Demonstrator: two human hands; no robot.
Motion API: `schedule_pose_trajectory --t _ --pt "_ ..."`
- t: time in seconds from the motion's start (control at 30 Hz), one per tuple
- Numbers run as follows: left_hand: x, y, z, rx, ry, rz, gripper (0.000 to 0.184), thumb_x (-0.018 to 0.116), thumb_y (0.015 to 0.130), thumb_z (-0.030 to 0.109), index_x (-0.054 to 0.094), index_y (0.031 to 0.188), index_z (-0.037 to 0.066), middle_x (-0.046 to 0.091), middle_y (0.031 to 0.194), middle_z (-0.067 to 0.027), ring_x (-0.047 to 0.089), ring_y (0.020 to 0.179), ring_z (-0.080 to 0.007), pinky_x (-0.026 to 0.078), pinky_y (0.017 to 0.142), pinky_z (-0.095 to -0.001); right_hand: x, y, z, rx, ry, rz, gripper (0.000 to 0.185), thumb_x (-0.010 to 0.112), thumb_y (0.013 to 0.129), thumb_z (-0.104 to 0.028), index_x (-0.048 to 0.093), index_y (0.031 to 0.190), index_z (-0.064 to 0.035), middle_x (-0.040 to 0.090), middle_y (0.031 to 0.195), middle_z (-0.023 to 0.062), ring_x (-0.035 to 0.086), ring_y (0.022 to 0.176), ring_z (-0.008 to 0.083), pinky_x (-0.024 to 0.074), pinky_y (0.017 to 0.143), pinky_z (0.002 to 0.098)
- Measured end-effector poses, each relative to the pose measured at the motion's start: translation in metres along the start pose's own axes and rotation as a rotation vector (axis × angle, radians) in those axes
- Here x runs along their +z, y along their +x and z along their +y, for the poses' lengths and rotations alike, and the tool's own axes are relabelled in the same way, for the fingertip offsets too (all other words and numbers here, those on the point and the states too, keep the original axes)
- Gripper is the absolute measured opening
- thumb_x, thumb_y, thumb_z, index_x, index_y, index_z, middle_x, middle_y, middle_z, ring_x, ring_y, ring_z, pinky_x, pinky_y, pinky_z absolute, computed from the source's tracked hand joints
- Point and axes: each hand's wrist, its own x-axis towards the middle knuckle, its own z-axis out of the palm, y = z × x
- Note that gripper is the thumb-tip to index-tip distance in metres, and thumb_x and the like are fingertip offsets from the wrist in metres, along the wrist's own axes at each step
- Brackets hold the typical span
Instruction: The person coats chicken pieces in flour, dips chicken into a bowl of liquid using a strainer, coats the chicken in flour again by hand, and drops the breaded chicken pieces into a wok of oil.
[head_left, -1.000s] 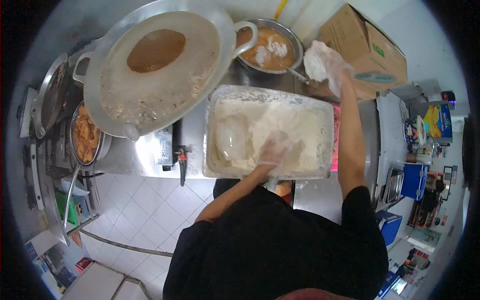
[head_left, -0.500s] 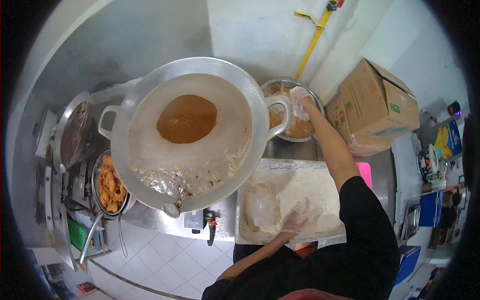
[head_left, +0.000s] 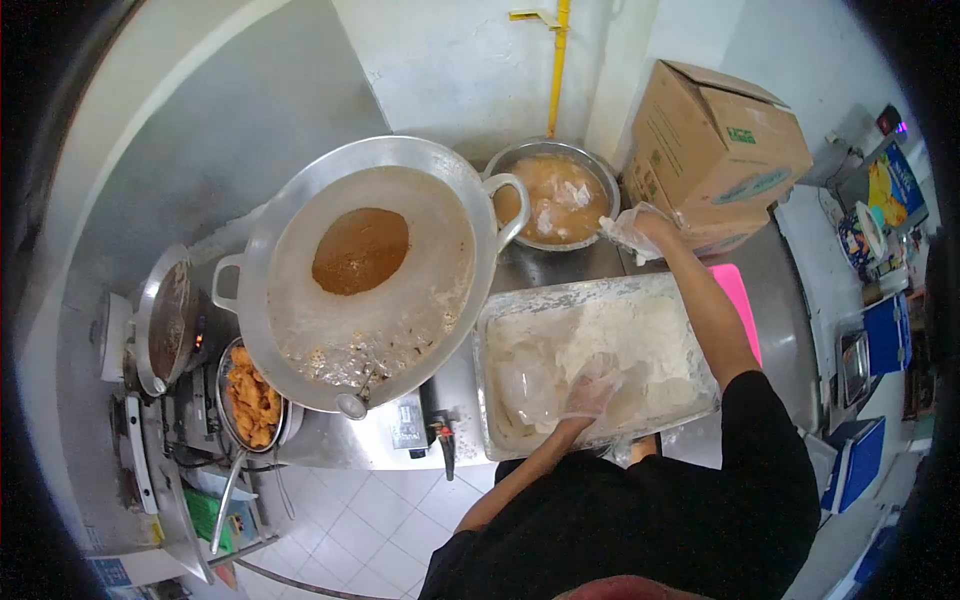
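My left hand [head_left: 592,388], in a clear plastic glove, rests low over the flour in a metal tray [head_left: 482,400], fingers stretched out and apart. A clear, rounded thing like a plastic bowl [head_left: 530,388] lies in the flour to its left. My right hand [head_left: 637,232], also gloved and dusted white, hovers beside the rim of a metal bowl [head_left: 604,172]. Its fingers are loosely extended, and I see nothing held in them. Brownish liquid [head_left: 545,180] fills that bowl, with whitish coated pieces [head_left: 572,196] in it.
A large two-handled wok [head_left: 258,340] of bubbling oil stands left of the tray, a small strainer [head_left: 351,405] at its rim. Fried pieces [head_left: 252,405] sit in a long-handled strainer. Another pan [head_left: 165,320] is farther left. Cardboard boxes [head_left: 715,140] and a pink board [head_left: 738,305] are right.
My right hand has come out of the bowl to the right, leaving whitish pieces in the liquid. My left hand stays over the flour tray. The camera view has shifted and tilted.
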Motion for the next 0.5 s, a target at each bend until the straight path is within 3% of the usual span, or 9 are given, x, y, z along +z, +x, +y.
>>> schedule_pose_trajectory --t 0.13,0.23,0.3,0.37,0.47,0.5 --pt "-0.011 -0.004 0.032 -0.226 -0.047 -0.087 0.033 0.052 0.090 0.033 0.060 0.111 0.009 0.056 0.115 -0.0159 0.052 0.108 -0.0324 0.041 0.092 -0.0394 0.025 0.015 0.013 0.038 0.445 -0.338 0.059 0.053 0.090 -0.047 0.044 0.125 -0.0012 0.059 0.109 0.0183 0.062 0.066 0.0262 0.0520 0.061 0.0403" --pt "-0.010 -0.003 0.031 -0.133 0.138 -0.114 0.031 0.052 0.090 0.031 0.062 0.109 0.009 0.057 0.114 -0.0159 0.052 0.107 -0.0336 0.042 0.091 -0.0397 0.057 0.070 0.032 -0.027 0.850 -0.578 0.028 0.058 0.089 -0.024 0.060 0.112 -0.0081 0.065 0.092 0.0117 0.062 0.079 0.0227 0.0519 0.065 0.0320" --pt "-0.010 -0.005 0.032 0.033 0.246 -0.046 0.030 0.053 0.089 0.030 0.062 0.107 0.009 0.058 0.113 -0.0160 0.053 0.105 -0.0344 0.042 0.091 -0.0402 0.070 0.102 0.043 -0.659 -0.017 -0.236 0.020 0.054 0.089 -0.024 0.063 0.094 -0.0072 0.061 0.074 0.0081 0.056 0.062 0.0177 0.0466 0.055 0.0329" --pt "-0.011 -0.010 0.039 0.200 0.232 0.105 0.028 0.054 0.089 0.028 0.063 0.105 0.008 0.059 0.110 -0.0159 0.054 0.102 -0.0348 0.043 0.089 -0.0408 0.080 0.146 0.056 -0.137 0.791 -0.571 0.033 0.049 0.093 -0.035 0.063 0.084 -0.0061 0.058 0.064 0.0062 0.053 0.052 0.0172 0.0433 0.048 0.0351" --pt "-0.016 -0.004 0.046 -0.169 0.041 -0.167 0.045 0.054 0.091 0.035 0.054 0.126 0.006 0.051 0.131 -0.0140 0.048 0.120 -0.0287 0.035 0.104 -0.0340 0.092 0.154 0.062 -0.286 1.049 -0.352 0.014 0.058 0.082 -0.017 0.065 0.088 -0.0063 0.060 0.074 0.0100 0.057 0.063 0.0221 0.0476 0.058 0.0358" --pt "-0.017 -0.002 0.049 -0.197 0.010 -0.154 0.045 0.054 0.091 0.034 0.054 0.125 0.005 0.052 0.131 -0.0149 0.048 0.119 -0.0290 0.035 0.103 -0.0339 0.085 0.146 0.063 -0.385 0.692 -0.145 0.019 0.056 0.083 -0.021 0.065 0.084 -0.0046 0.062 0.075 0.0128 0.059 0.066 0.0253 0.0476 0.060 0.0384"
